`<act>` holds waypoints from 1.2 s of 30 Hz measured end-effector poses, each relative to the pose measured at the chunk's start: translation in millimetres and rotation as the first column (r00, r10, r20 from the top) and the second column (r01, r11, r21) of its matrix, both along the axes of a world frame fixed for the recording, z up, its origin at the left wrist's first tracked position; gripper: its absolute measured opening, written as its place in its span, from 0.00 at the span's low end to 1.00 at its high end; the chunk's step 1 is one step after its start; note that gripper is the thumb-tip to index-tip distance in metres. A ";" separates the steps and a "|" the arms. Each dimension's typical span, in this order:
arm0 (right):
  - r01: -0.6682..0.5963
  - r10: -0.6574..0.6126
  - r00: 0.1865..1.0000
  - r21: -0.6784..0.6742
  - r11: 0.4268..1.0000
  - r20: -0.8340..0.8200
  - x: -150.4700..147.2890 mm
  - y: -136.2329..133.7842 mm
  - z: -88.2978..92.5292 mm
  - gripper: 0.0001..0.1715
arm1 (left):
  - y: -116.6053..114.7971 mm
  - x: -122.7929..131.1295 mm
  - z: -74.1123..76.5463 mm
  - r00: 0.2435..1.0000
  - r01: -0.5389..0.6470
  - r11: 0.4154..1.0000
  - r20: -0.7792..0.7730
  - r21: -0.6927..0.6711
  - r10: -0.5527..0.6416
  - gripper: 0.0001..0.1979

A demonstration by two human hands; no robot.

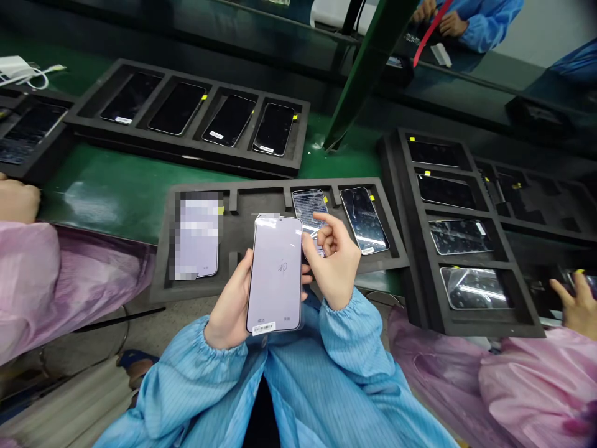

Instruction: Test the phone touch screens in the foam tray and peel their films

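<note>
A smartphone (pixel 275 280) with a lit pale screen, a small handwritten-looking mark on it and a barcode label at its lower edge, is held upright in front of me. My left hand (pixel 233 295) grips it from the left, thumb along the edge and fingertips showing past the right side. My right hand (pixel 333 258) is beside its right edge, thumb close to the phone, index finger raised and the other fingers loosely bent; whether the thumb touches cannot be told. Behind lies a black foam tray (pixel 396 249) with a lit phone (pixel 205 239), partly pixelated, and a dark-screened phone (pixel 364 221).
A foam tray (pixel 186 152) with several phones lies at the back left; another foam tray (pixel 494 326) with phones stands at right. A green post (pixel 359 81) rises from the bench. People in pink sleeves (pixel 536 379) sit on both sides; a white charger (pixel 16 67) is far left.
</note>
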State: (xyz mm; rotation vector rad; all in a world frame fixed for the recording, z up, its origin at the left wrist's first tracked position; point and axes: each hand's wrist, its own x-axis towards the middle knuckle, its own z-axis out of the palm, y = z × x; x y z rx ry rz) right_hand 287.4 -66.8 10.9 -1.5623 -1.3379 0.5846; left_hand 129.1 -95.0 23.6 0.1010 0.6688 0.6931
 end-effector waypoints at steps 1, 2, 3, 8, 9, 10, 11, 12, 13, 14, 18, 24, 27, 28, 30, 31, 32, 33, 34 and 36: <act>-0.020 0.020 1.000 -0.013 1.000 -0.010 2.7 2.1 1.5 0.18 | -0.1 0.0 -1.0 1.000 -0.011 1.000 -0.005 0.002 0.011 0.35; -0.063 0.062 0.998 -0.033 0.997 -0.033 5.4 4.4 2.8 0.18 | -0.3 0.0 -1.9 1.000 -0.019 1.000 -0.014 0.002 0.019 0.35; -0.129 0.125 0.990 -0.063 0.990 -0.062 7.9 6.9 3.9 0.18 | -0.7 -0.2 -2.9 1.000 -0.018 1.000 -0.016 0.001 0.018 0.35; -0.364 0.350 0.931 -0.174 0.915 -0.108 14.1 21.4 7.3 0.24 | -0.3 -5.5 -6.6 0.999 0.006 1.000 0.033 -0.016 -0.005 0.34; -0.359 0.348 0.933 -0.169 0.918 -0.090 14.4 23.9 7.9 0.24 | 2.1 -7.3 -7.1 1.000 0.002 1.000 0.016 -0.019 -0.002 0.33; -0.349 0.341 0.937 -0.155 0.924 -0.074 14.5 25.9 8.5 0.25 | 6.0 -9.1 -7.6 1.000 -0.006 1.000 -0.021 -0.020 0.005 0.32; -0.342 0.336 0.940 -0.140 0.929 -0.063 14.6 27.2 9.2 0.26 | 11.3 -11.0 -8.1 0.997 -0.020 1.000 -0.079 -0.011 0.019 0.31; -0.339 0.335 0.941 -0.127 0.932 -0.055 14.6 27.9 9.8 0.26 | 17.9 -12.6 -8.8 0.988 -0.047 0.999 -0.146 0.012 0.048 0.30; -0.340 0.336 0.941 -0.116 0.933 -0.051 14.6 27.8 10.4 0.26 | 25.4 -14.0 -9.6 0.973 -0.084 0.995 -0.210 0.048 0.092 0.29; -0.342 0.338 0.940 -0.110 0.933 -0.049 14.5 27.2 10.9 0.26 | 33.5 -14.9 -10.6 0.954 -0.126 0.988 -0.260 0.094 0.146 0.27; -0.367 0.364 0.930 -0.130 0.921 -0.040 12.0 21.1 12.0 0.23 | 59.0 -13.3 -14.3 0.919 -0.193 0.949 -0.294 0.248 0.264 0.23; -0.433 0.443 0.892 -0.111 0.895 0.089 -0.7 23.9 19.2 0.18 | 52.5 -20.8 -11.0 0.818 -0.231 0.840 -0.370 0.491 0.440 0.23; -0.526 0.525 0.802 -0.078 0.847 0.284 -17.7 40.2 25.1 0.13 | 43.9 -50.2 -11.0 0.622 -0.152 0.685 -0.469 0.713 0.627 0.24; -0.563 0.553 0.752 -0.087 0.822 0.360 -26.2 48.4 26.3 0.13 | 41.6 -62.7 -12.7 0.549 -0.110 0.647 -0.497 0.754 0.672 0.24; -0.618 0.608 0.623 -0.166 0.768 0.492 -47.3 67.8 26.1 0.14 | 37.5 -87.0 -19.0 0.414 -0.043 0.626 -0.556 0.779 0.721 0.24; -0.633 0.637 0.547 -0.230 0.739 0.543 -59.0 78.2 24.4 0.14 | 35.6 -96.9 -23.5 0.346 -0.023 0.627 -0.582 0.779 0.736 0.24; -0.639 0.663 0.463 -0.298 0.710 0.588 -71.0 88.5 21.7 0.16 | 33.7 -104.6 -28.6 0.293 -0.004 0.633 -0.605 0.774 0.741 0.24; -0.626 0.673 0.394 -0.353 0.695 0.626 -82.6 97.9 18.1 0.17 | 31.6 -109.7 -34.0 0.246 0.012 0.643 -0.625 0.766 0.741 0.24; -0.612 0.678 0.340 -0.393 0.686 0.652 -93.6 105.7 14.0 0.17 | 29.2 -112.4 -39.5 0.209 0.023 0.652 -0.641 0.758 0.738 0.25; -0.619 0.683 0.304 -0.408 0.671 0.664 -112.5 115.7 5.4 0.15 | 24.2 -111.5 -49.9 0.145 0.041 0.676 -0.674 0.736 0.725 0.26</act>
